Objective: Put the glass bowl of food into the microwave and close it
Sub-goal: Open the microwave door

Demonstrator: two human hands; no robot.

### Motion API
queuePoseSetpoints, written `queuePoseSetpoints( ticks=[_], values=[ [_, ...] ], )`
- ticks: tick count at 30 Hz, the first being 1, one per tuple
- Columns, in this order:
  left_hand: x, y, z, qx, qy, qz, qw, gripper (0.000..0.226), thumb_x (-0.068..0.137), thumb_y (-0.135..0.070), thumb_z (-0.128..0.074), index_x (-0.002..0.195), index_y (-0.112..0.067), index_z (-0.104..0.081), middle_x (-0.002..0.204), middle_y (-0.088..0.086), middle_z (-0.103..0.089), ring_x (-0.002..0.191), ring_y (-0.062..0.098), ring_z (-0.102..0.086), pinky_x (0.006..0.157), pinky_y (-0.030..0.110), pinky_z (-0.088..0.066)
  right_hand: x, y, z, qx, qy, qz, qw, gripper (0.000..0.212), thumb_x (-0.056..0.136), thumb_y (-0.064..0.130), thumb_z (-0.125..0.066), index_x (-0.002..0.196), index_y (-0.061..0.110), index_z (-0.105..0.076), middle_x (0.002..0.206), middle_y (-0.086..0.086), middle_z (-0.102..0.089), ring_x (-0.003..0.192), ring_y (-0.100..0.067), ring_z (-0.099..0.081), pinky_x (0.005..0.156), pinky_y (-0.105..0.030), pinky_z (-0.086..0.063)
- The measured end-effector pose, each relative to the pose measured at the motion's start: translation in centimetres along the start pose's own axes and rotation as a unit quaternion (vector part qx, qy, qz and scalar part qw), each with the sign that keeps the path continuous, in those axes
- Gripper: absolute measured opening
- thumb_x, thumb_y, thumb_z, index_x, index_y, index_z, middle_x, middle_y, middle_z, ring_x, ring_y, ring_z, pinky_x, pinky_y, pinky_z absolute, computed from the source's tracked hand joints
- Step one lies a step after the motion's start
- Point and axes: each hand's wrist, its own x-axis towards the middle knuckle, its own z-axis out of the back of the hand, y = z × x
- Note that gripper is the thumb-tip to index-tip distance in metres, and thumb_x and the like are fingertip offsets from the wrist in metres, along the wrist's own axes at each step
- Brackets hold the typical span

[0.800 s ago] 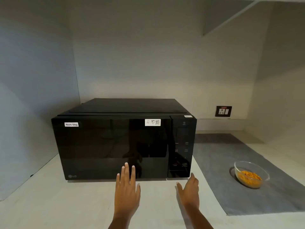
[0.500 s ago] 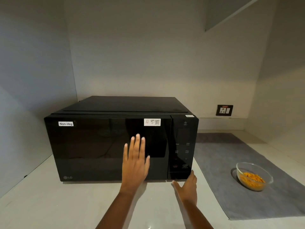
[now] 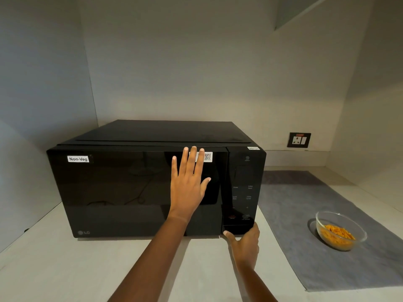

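On the pale counter (image 3: 54, 269) in front of us stands the black microwave (image 3: 135, 192), its door shut, a "Non-Veg" label (image 3: 78, 159) at the upper left of the door and a QR sticker (image 3: 207, 156) at the upper right. Our left hand (image 3: 187, 184) is spread flat and wide against the door glass, fingers pointing up, the fingertips at the door's top edge and partly covering the sticker. It holds nothing. Our right hand (image 3: 245, 245) is low at the bottom right corner of the microwave, below the control panel (image 3: 242, 192), fingers loosely apart and empty; the thumb tip lies just at the lower edge of the panel, though we cannot tell whether it presses there. The bowl (image 3: 341, 231) of orange food sits to the right on the grey mat (image 3: 294, 214), well apart from both hands and from the microwave. A wall socket (image 3: 299, 140) shows on the back wall above the mat.
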Motion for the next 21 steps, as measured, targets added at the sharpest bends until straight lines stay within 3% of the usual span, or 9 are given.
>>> queuePoseSetpoints(
  ticks=[9, 16, 21],
  values=[
    [0.2, -0.4, -0.1, -0.049, -0.016, 0.013, 0.999, 0.076, 0.065, -0.041, -0.080, 0.128, -0.004, -0.056, 0.131, 0.019, -0.059, 0.122, 0.036, -0.054, 0.096, 0.055, -0.045, 0.4, -0.2, -1.6, -0.031, -0.066, -0.018, 0.997, 0.082, 0.061, 0.027, -0.086, 0.126, 0.012, -0.039, 0.127, -0.014, -0.056, 0.113, -0.038, -0.057, 0.099, -0.056, -0.047],
    [-1.0, -1.1, 0.6, -0.104, -0.032, 0.036, 0.993, 0.079, 0.072, -0.050, -0.070, 0.132, -0.005, -0.045, 0.133, 0.021, -0.057, 0.126, 0.039, -0.050, 0.101, 0.057, -0.039, 0.9, 0.0, -2.0, -0.032, -0.076, -0.030, 0.996, 0.082, 0.060, 0.027, -0.086, 0.125, 0.013, -0.038, 0.123, -0.014, -0.057, 0.111, -0.035, -0.058, 0.096, -0.054, -0.050],
    [-0.5, -1.8, 2.7, -0.135, 0.010, 0.067, 0.989, 0.073, 0.076, -0.053, -0.064, 0.134, -0.013, -0.050, 0.135, 0.021, -0.055, 0.129, 0.039, -0.046, 0.104, 0.057, -0.035, 0.0, 0.6, -1.3, -0.032, -0.082, -0.015, 0.996, 0.086, 0.068, 0.018, -0.082, 0.136, 0.008, -0.029, 0.139, -0.019, -0.043, 0.127, -0.039, -0.043, 0.100, -0.057, -0.046]
  ],
)
